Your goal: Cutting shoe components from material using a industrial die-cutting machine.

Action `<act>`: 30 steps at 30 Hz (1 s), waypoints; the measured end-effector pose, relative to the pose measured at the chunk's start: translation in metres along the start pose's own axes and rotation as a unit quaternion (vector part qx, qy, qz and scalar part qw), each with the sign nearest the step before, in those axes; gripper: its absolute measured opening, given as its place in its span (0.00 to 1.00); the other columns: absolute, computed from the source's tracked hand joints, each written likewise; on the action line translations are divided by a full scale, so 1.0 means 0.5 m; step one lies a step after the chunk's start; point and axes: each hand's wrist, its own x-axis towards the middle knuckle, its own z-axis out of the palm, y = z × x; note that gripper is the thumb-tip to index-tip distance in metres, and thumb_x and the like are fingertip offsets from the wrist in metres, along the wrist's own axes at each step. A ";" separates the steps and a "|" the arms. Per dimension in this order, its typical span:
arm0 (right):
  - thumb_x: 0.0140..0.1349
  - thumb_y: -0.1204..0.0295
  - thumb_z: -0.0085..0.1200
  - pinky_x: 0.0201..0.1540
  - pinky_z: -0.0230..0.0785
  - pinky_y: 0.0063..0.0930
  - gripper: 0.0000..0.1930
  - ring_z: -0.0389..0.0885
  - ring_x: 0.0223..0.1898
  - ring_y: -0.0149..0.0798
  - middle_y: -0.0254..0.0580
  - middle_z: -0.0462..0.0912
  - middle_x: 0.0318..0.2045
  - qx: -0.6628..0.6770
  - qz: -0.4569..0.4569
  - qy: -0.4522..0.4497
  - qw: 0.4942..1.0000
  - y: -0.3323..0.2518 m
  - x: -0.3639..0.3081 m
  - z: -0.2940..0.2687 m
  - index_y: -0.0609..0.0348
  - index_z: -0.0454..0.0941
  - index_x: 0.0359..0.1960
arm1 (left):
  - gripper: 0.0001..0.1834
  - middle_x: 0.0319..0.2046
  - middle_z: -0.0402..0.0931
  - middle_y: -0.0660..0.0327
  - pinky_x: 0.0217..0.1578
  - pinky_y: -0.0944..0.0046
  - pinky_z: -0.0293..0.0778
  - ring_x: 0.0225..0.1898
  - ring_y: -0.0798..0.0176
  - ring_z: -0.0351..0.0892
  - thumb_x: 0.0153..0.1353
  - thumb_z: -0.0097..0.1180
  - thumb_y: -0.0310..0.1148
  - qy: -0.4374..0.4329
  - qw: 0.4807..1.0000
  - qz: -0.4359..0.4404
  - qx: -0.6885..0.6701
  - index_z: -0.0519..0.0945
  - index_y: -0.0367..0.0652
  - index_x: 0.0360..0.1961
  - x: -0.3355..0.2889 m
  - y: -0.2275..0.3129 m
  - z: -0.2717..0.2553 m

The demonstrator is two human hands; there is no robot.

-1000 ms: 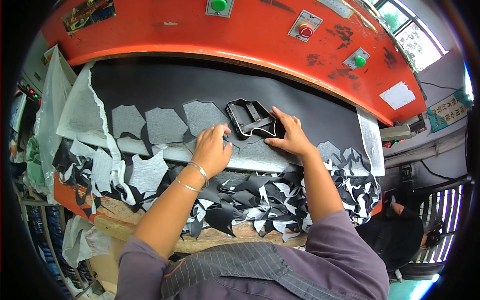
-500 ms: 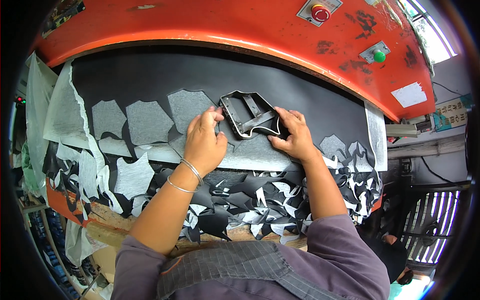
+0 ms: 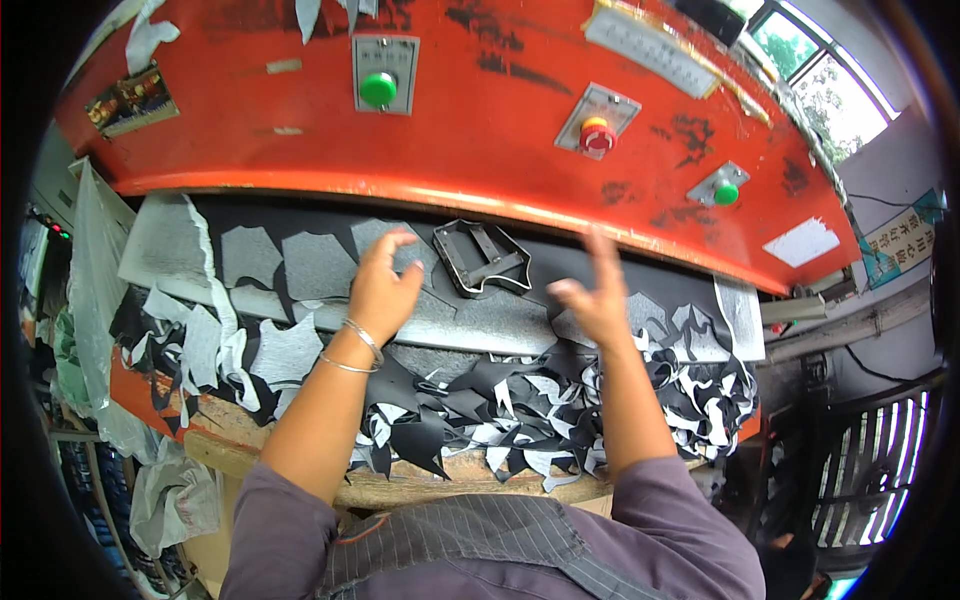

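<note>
A metal cutting die (image 3: 486,272) with a curved outline and a crossbar rests on the black sheet material (image 3: 570,255) beneath the red machine head. My left hand (image 3: 385,285), with bangles at the wrist, is raised just left of the die, fingers apart and holding nothing. On the die's other side my right hand (image 3: 597,295) is lifted clear of it, thumb and fingers spread, slightly smeared by motion. Grey cut-out shapes (image 3: 320,262) show in a row along the sheet to the left of the die.
The red press head (image 3: 480,150) spans the far side, carrying green buttons (image 3: 379,90) and a red stop button (image 3: 597,137). Black and white offcuts (image 3: 480,405) heap along the near edge, above a worn wooden ledge (image 3: 430,480). Clear plastic sheeting (image 3: 100,300) hangs at the left.
Both hands have let go of the cutting die and moved apart from it. The view has tilted up, showing more of the red press head and its buttons.
</note>
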 end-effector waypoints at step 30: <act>0.39 0.66 0.69 0.41 0.73 0.36 0.21 0.78 0.40 0.45 0.41 0.78 0.34 -0.183 -0.042 -0.257 0.948 -0.386 -0.474 0.065 0.56 0.78 0.36 | 0.10 0.28 0.76 0.58 0.36 0.53 0.73 0.34 0.52 0.75 0.53 0.60 0.39 -0.145 0.967 0.085 0.194 0.82 0.45 0.23 -0.527 0.189 -0.152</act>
